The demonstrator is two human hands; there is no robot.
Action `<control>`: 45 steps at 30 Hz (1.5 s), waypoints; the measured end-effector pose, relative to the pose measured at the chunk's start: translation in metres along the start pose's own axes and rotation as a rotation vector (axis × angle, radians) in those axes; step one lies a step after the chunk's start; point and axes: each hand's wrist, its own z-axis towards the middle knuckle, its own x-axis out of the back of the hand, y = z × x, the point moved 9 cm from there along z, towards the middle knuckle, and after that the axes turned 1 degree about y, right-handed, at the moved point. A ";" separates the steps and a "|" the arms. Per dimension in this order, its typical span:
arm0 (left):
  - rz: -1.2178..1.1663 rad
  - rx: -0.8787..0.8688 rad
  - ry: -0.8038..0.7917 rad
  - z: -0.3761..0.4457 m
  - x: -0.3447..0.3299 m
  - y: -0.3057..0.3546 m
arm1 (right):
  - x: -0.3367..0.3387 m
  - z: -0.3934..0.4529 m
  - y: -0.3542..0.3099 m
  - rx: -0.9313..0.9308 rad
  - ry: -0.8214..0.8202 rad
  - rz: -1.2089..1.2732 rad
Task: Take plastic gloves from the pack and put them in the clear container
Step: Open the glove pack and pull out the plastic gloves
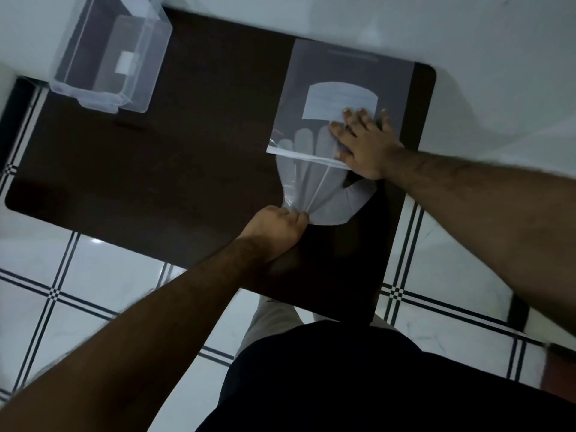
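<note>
A flat translucent pack of gloves (349, 76) with a white label lies on the right part of the dark table (187, 145). My right hand (363, 145) lies flat on the pack's near end, fingers spread, pressing it down. A thin plastic glove (318, 188) sticks halfway out of the pack's near opening, its cuff bunched together. My left hand (277, 229) is closed on that bunched cuff, just in front of the pack. The clear container (112, 54) stands at the table's far left corner, well away from both hands; it looks empty apart from a white label.
The table stands against a white wall, with white floor tiles with dark lines around it. My dark-clothed body is at the near edge. Bare dark tabletop lies between the container and the pack.
</note>
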 end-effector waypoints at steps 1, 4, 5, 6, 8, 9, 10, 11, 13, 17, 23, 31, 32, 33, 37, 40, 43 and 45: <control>-0.012 0.008 0.002 -0.007 -0.001 0.003 | 0.001 -0.001 -0.002 -0.002 0.005 -0.004; -0.045 0.014 -0.002 -0.028 -0.001 0.013 | 0.006 -0.007 -0.009 -0.024 0.022 -0.021; -0.056 0.002 0.001 -0.035 -0.001 0.018 | 0.009 -0.011 -0.013 -0.032 0.036 -0.026; -0.071 -0.006 0.001 -0.041 -0.001 0.022 | 0.013 -0.016 -0.018 -0.042 0.060 -0.021; -0.122 0.003 0.031 -0.053 0.003 0.026 | 0.022 -0.030 -0.031 -0.064 0.137 0.020; -0.138 -0.003 0.047 -0.059 0.003 0.028 | 0.025 -0.038 -0.040 -0.068 0.182 0.039; -0.145 -0.012 0.045 -0.064 0.002 0.029 | 0.026 -0.049 -0.051 -0.061 0.224 0.050; -0.133 -0.033 0.035 -0.069 0.001 0.032 | 0.024 -0.059 -0.064 -0.044 0.254 0.053; -0.117 -0.057 0.026 -0.080 0.001 0.033 | 0.013 -0.080 -0.092 0.004 0.261 0.029; -0.125 -0.091 0.007 -0.100 -0.005 0.030 | -0.018 -0.117 -0.136 -0.017 0.229 0.031; -0.103 -0.178 -0.012 -0.129 -0.016 0.029 | -0.056 -0.152 -0.192 -0.004 0.238 0.022; -0.095 -0.175 0.006 -0.162 -0.016 0.026 | -0.068 -0.172 -0.221 0.006 0.257 -0.013; -0.094 -0.159 -0.003 -0.166 -0.017 0.022 | -0.068 -0.174 -0.223 0.005 0.271 0.001; -0.090 -0.145 -0.020 -0.169 -0.020 0.018 | -0.068 -0.176 -0.224 0.004 0.283 0.015; -0.102 -0.117 -0.153 -0.179 -0.035 0.009 | -0.076 -0.184 -0.236 0.016 0.261 0.018; -0.083 -0.127 -0.039 -0.184 -0.025 0.006 | -0.077 -0.189 -0.242 -0.009 0.270 0.005; -0.079 -0.097 0.000 -0.189 -0.021 0.006 | -0.074 -0.195 -0.244 -0.049 0.315 -0.001; -0.115 -0.057 -0.026 -0.191 -0.025 0.003 | -0.071 -0.198 -0.249 -0.055 0.357 0.004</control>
